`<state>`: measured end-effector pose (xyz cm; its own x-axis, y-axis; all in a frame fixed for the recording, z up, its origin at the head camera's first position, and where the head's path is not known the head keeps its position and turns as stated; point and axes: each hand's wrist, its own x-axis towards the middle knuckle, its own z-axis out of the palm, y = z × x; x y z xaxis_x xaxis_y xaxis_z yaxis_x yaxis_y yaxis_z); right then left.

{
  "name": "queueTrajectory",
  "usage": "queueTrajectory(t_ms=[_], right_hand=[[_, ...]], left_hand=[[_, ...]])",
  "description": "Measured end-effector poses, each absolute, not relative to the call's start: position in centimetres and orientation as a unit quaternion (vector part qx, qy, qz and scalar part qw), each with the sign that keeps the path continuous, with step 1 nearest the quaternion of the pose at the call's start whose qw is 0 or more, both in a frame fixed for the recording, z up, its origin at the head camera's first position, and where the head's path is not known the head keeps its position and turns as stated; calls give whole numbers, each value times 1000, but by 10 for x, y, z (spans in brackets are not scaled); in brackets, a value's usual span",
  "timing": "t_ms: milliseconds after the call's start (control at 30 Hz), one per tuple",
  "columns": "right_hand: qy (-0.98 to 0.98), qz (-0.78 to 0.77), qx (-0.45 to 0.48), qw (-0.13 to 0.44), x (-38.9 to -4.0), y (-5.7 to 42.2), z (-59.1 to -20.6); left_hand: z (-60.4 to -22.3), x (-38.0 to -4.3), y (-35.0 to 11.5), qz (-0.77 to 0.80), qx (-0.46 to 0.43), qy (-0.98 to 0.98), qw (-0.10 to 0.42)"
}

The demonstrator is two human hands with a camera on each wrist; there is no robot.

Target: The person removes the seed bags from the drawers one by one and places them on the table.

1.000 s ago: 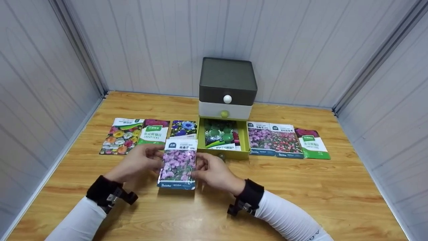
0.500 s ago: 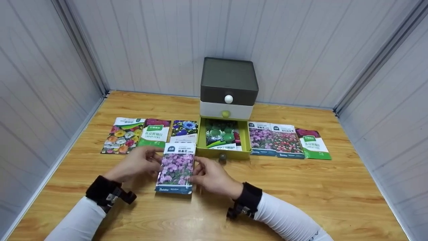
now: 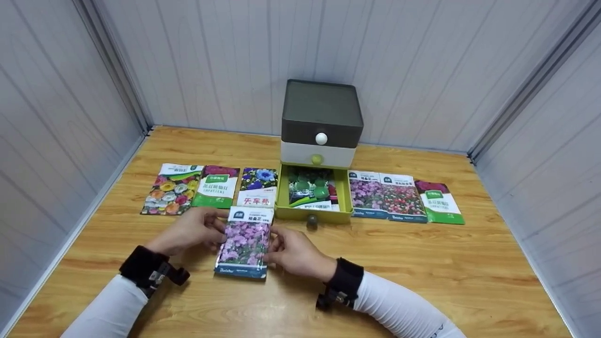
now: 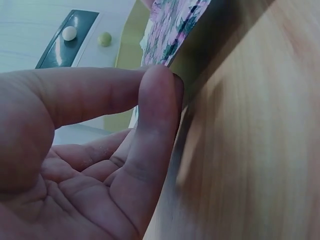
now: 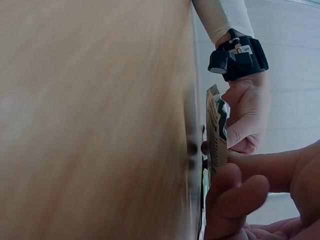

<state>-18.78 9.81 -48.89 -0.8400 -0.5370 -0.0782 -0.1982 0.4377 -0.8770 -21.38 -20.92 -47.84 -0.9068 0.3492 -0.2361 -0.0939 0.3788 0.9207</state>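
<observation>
A seed packet with purple flowers (image 3: 245, 244) is held between both hands, just above the wooden table in the head view. My left hand (image 3: 190, 231) pinches its left edge; in the left wrist view the thumb and a finger meet at the flowered packet (image 4: 177, 25). On the opposite edge, my right hand (image 3: 303, 253) grips it with thumb and fingers. The right wrist view shows the packet (image 5: 216, 132) edge-on, raised off the table. Right behind it lies a blue-flower seed packet (image 3: 258, 185), its lower end partly covered.
A small drawer chest (image 3: 321, 105) stands at the back, its green bottom drawer (image 3: 346, 197) pulled out with seed packets inside. Left of it lie a multicoloured-flower packet (image 3: 173, 192) and a green-white packet (image 3: 217, 188). To the right are purple (image 3: 365, 193), red (image 3: 403, 199) and green-white packets (image 3: 440, 202).
Both hands have brought the purple-flower seed packet slightly towards the person and to the left. More of the blue-flower packet behind it now shows.
</observation>
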Motion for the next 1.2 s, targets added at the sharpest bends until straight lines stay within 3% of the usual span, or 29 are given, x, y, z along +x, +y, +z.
queueTrajectory(t_ms=[1200], right_hand=[[860, -416, -220, 196, -191, 104, -489]], left_hand=[[-475, -207, -199, 471, 111, 857, 177]])
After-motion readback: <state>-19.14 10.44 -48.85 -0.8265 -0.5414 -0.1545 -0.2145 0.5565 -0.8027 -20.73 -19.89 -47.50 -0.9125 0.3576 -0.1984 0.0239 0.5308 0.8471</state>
